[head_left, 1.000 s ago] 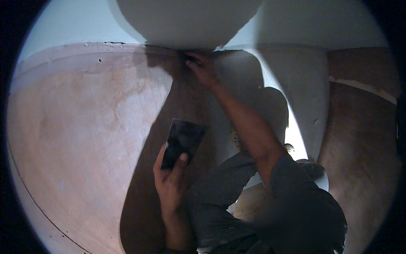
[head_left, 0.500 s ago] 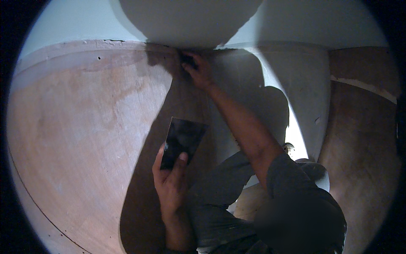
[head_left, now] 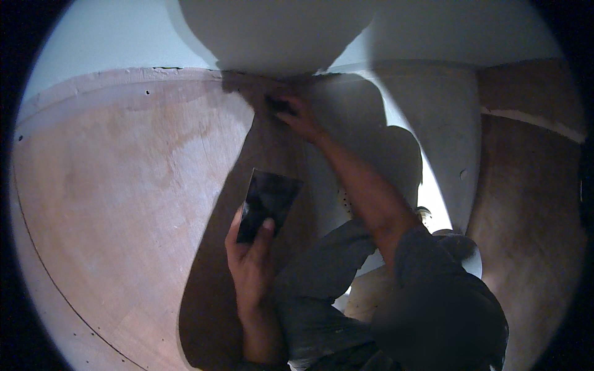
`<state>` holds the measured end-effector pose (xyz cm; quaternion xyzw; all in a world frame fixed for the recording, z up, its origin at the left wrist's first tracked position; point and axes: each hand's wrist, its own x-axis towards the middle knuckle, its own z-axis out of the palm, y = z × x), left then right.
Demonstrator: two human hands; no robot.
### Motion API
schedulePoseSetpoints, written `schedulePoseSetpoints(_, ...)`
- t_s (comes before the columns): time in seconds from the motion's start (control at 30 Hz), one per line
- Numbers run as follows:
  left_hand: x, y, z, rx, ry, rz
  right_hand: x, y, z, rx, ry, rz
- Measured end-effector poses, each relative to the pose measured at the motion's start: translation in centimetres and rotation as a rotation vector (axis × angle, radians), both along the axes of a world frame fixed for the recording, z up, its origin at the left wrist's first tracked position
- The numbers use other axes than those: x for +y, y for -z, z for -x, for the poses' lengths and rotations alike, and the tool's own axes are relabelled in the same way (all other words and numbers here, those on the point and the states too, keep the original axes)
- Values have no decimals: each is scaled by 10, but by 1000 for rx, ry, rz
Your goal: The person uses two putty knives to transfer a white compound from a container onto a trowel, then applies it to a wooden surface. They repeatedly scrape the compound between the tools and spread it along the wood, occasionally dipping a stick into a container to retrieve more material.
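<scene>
Jutting from the clasping left hand: dark plate; right hand grips dark object.

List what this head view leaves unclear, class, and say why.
All in the head view:
- Dark object in the right hand: full outline covered by shadow and hand.
- Dark flat piece in the left hand: far side turned away.
- Left arm: cut off by the lower edge.
- Dark spot on the pinkish surface: too small to tell hole from mark.

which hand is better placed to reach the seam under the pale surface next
Probably the right hand: it is close to the seam, holding a dark object. The left hand, holding a dark plate, is farther away.
</scene>
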<state>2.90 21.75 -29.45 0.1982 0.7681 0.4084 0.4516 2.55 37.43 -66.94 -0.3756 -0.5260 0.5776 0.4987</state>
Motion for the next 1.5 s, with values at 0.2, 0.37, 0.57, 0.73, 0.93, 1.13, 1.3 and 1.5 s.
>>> schedulePoseSetpoints(0.2,12,-4,9,142,52,51,0,-11,-56,277,-231,639)
schedulePoseSetpoints(0.37,8,-6,15,-278,-105,-135,-14,-177,-129,1113,-250,797)
schedulePoseSetpoints(0.57,-17,-56,-19,-897,-285,-403,-30,-357,-163,1131,-504,435)
schedulePoseSetpoints(0.73,-31,-89,-46,-1180,-249,-573,-43,-447,-210,720,-627,-33)
schedulePoseSetpoints(0.93,-25,-120,-77,-1336,-89,-606,-45,-512,-272,182,-679,-350)
schedulePoseSetpoints(1.13,-81,-121,-75,-1458,-61,-584,-89,-540,-283,-145,-703,-508)
schedulePoseSetpoints(1.3,-87,-144,-67,-1197,-27,-641,-86,-518,-310,-617,-639,-355)
schedulePoseSetpoints(1.5,-65,-128,-61,-240,125,-892,-121,-483,-314,767,-455,612)
